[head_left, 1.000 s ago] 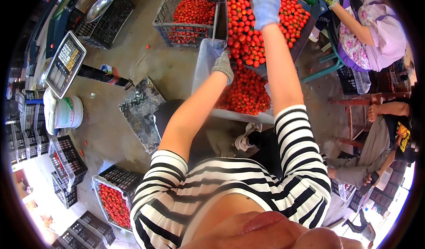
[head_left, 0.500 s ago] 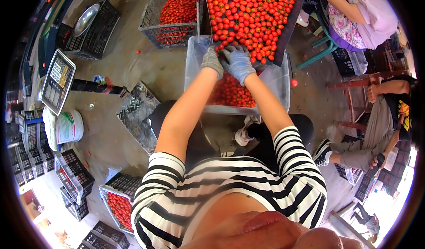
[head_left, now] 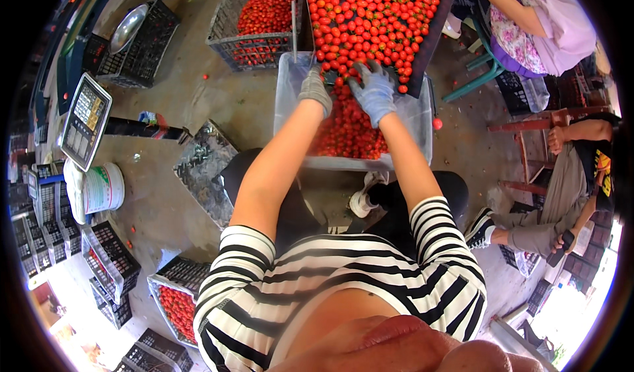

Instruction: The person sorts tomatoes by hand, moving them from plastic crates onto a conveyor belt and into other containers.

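Tomatoes partly fill the bin; many remain on the tray. Near edge: right hand, fingers wide; left hand, fingers unclear.

Room between bin and scale platform stops at the crate.

Small red tomatoes; loose on dark tray

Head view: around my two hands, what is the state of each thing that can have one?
Broad black tray: mostly covered with small red oval tomatoes.
Translucent rectangular plastic bin: partly filled with tomatoes.
Black slatted plastic crate: partly filled with tomatoes.
Grey-gloved left hand: by tray's near left corner, grip unclear.
Blue-gloved right hand: spread open, among tomatoes.
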Tool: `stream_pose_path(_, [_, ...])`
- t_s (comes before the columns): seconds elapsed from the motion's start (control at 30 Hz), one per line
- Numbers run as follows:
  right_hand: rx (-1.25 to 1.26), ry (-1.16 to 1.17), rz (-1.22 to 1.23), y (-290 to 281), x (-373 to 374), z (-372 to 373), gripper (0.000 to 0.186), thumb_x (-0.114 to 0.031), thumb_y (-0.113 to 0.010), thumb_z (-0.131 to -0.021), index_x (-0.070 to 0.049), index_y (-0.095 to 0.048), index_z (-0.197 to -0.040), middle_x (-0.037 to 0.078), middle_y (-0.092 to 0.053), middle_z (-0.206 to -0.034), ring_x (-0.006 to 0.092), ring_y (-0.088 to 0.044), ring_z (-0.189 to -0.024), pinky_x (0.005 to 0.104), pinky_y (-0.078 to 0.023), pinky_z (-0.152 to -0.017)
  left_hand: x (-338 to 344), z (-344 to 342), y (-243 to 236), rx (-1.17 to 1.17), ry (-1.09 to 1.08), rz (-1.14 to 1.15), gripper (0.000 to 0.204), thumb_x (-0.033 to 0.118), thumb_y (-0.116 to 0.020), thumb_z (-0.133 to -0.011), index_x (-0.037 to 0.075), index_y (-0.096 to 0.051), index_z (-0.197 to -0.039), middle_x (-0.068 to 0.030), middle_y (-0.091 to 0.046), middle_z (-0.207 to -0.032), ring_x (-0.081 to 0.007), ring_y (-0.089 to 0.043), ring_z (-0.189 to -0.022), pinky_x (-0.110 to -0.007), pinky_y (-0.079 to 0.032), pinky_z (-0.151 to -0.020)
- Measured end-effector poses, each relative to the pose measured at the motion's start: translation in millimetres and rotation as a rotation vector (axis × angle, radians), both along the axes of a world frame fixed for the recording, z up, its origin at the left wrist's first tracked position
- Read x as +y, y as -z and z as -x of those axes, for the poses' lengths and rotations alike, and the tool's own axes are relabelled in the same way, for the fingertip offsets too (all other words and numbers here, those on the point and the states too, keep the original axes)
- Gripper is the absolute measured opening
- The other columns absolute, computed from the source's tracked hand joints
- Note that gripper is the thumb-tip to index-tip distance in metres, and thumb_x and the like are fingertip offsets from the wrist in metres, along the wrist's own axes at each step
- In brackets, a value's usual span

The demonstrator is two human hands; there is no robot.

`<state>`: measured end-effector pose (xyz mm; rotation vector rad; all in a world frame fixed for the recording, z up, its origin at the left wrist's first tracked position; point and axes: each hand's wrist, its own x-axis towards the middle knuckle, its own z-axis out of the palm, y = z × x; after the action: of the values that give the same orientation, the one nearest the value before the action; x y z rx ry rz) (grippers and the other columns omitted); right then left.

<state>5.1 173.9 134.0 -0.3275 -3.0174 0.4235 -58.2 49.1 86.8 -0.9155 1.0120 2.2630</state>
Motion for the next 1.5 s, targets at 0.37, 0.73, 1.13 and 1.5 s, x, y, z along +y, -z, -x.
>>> stream_pose_path(0.37, [0.006,-0.317,-0.067,13.0,-25.5,9.4,0.047,-0.038,-0.055,-0.082,-0.024,-0.048,-0.126,0.009,-0.034,-0.139,0.0334,-0.033,-0.126,0.0635,-0.019,-0.100,-6.7,-0.9,0.2,0.080,-0.012,-0.022,0.024,0.034,-0.053,-0.086,0.016,-0.056,-0.101,-0.0043,-0.058,-0.097,-0.0217,-0.054,-0.089,-0.044,-0.041,-0.086])
stream_pose_path(0.73, [0.134,0.166,-0.116,24.5,46.9,2.4,0.040,-0.026,-0.054,-0.083,-0.011,-0.053,-0.119,0.016,-0.045,-0.129,0.0369,-0.042,-0.118,0.0428,-0.039,-0.095,-3.2,5.0,8.0,0.050,0.026,0.028,0.037,0.042,-0.053,-0.084,0.019,-0.053,-0.112,-0.0052,-0.057,-0.109,-0.0271,-0.048,-0.104,-0.054,-0.032,-0.094])
stream_pose_path(1.13, [0.029,0.217,-0.223,-17.1,70.6,81.7,0.026,-0.015,-0.050,-0.085,-0.003,-0.056,-0.107,0.018,-0.053,-0.112,0.0335,-0.059,-0.095,0.0409,-0.050,-0.080,-2.3,2.5,5.0,0.007,0.011,0.017,0.041,0.041,-0.054,-0.085,0.018,-0.051,-0.118,-0.0059,-0.056,-0.115,-0.0294,-0.050,-0.105,-0.056,-0.025,-0.099])
stream_pose_path(1.5, [-0.022,0.447,0.022,-10.6,68.2,72.9,0.032,-0.022,-0.059,-0.080,-0.006,-0.057,-0.108,0.019,-0.053,-0.117,0.0361,-0.057,-0.103,0.0428,-0.050,-0.083,-6.0,5.3,15.5,0.063,0.046,-0.032,0.044,0.040,-0.054,-0.085,0.016,-0.049,-0.121,-0.0070,-0.054,-0.120,-0.0313,-0.049,-0.110,-0.056,-0.021,-0.102])
